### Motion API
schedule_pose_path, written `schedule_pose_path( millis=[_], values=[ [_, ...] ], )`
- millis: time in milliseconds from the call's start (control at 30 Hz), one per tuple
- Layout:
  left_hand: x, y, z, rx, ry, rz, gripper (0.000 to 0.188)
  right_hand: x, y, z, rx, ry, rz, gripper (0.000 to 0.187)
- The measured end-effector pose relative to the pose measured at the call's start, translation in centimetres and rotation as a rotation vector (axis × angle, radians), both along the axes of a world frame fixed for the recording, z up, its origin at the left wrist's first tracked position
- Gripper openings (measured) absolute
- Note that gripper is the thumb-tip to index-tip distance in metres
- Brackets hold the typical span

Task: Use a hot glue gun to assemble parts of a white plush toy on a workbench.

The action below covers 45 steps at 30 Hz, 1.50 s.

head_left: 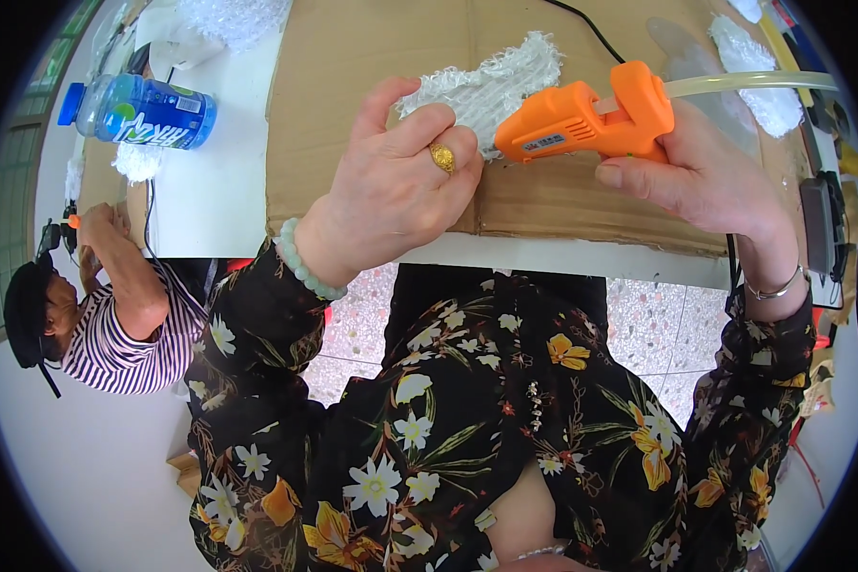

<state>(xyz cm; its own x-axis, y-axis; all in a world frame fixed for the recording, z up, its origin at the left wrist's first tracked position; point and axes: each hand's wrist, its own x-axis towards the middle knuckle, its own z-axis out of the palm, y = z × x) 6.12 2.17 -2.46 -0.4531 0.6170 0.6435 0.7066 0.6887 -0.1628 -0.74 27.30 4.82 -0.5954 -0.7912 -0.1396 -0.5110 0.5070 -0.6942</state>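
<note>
An orange hot glue gun (582, 119) is gripped in my right hand (705, 176), its nozzle pointing left toward my left hand. A long translucent glue stick (744, 84) runs out of its back to the right. Under the nozzle lies a white fringed piece of fabric (505, 81) on the cardboard. With curled fingers, my left hand (396, 191) is closed at the near left edge of this fabric. One of its fingers sticks up apart from the others. Its fingertips, and the nozzle's very tip, are partly hidden behind the hand.
Brown cardboard (353, 57) covers the white table (238, 124). A blue-labelled bottle (148, 112) lies at the left. White fluffy pieces (758, 81) sit at the right. A black cable (591, 24) crosses the far side. A co-worker in stripes (129, 329) works at the left.
</note>
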Motion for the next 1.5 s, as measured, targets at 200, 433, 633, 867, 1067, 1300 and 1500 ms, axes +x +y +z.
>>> schedule_pose_path(
  millis=[200,433,633,867,1067,1300,1500],
  values=[
    [0.1,-0.1,0.4,-0.022,-0.014,0.008,0.008,-0.2,-0.5,-0.3,0.108,0.044,-0.051,0.039],
    [-0.9,-0.1,-0.5,-0.003,-0.027,0.016,0.009,-0.6,0.3,-0.1,0.081,0.032,-0.073,0.038],
    [-1.3,-0.3,0.7,0.123,-0.216,0.078,0.012,-1.0,-0.1,0.3,0.063,0.016,-0.068,0.037],
    [-2.0,-1.0,0.2,0.457,-0.573,0.08,0.007,-0.7,0.2,1.4,-0.029,-0.116,-0.118,0.035],
    [-1.8,-1.5,0.4,0.447,-0.587,0.162,0.006,0.0,0.0,0.6,-0.086,-0.096,-0.112,0.034],
    [-2.1,-1.3,0.6,0.437,-0.545,0.217,0.017,-0.1,1.2,0.1,-0.11,-0.265,-0.149,0.03],
    [-2.7,-1.7,0.3,0.411,-0.464,0.201,0.019,0.6,3.4,-0.7,-0.324,-0.34,-0.262,0.033]
  ],
)
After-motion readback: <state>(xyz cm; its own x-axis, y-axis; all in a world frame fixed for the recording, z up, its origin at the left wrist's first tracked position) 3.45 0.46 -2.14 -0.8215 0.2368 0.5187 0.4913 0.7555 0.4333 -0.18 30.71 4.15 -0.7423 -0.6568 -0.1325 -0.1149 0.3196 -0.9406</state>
